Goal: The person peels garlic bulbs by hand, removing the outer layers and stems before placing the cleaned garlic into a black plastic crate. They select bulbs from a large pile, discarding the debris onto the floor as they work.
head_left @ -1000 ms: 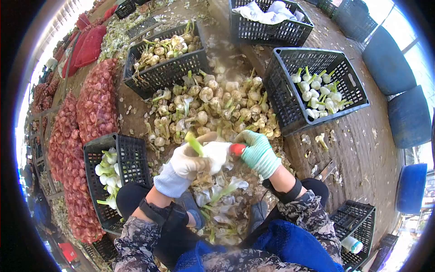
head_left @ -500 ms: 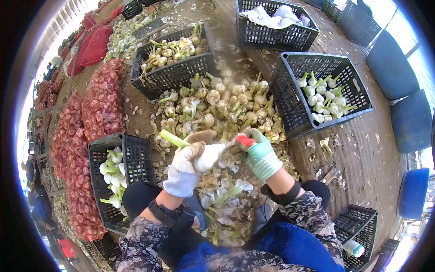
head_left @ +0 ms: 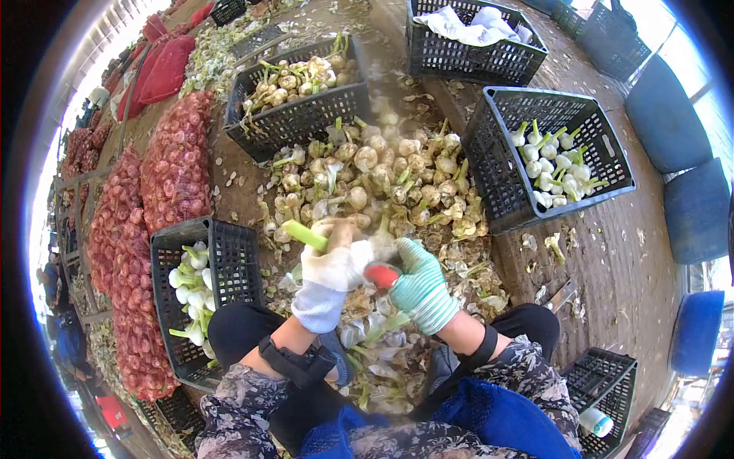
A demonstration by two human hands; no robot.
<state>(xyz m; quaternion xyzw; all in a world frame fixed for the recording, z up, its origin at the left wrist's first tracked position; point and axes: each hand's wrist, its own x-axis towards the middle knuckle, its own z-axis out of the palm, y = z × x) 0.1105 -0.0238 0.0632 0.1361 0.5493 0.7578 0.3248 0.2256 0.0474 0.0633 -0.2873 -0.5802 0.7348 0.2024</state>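
My left hand (head_left: 330, 264), in a white glove with brown-stained fingers, is closed around a garlic bulb; its thick green stem (head_left: 304, 235) sticks out to the upper left. In a green-and-white striped glove, my right hand (head_left: 420, 284) grips a red-handled knife (head_left: 382, 275) close against the bulb's right side. The knife's blade is hidden or blurred at the bulb. Just beyond both hands spreads a heap of unpeeled garlic (head_left: 367, 158). Loose skins and cut stems (head_left: 375, 333) lie below the hands, between my feet.
Black crates hold white garlic at right (head_left: 479, 164) and left (head_left: 238, 260). Behind the heap, another crate (head_left: 298, 115) holds untrimmed garlic; one farther back (head_left: 474, 61) has white cloth. Red mesh sacks (head_left: 141, 306) line the left. A flat blade (head_left: 562, 294) lies on the floor, right.
My right hand has turned and come lower, bringing the red handle down and left against the bulb. My left hand, still around the garlic, has shifted slightly right.
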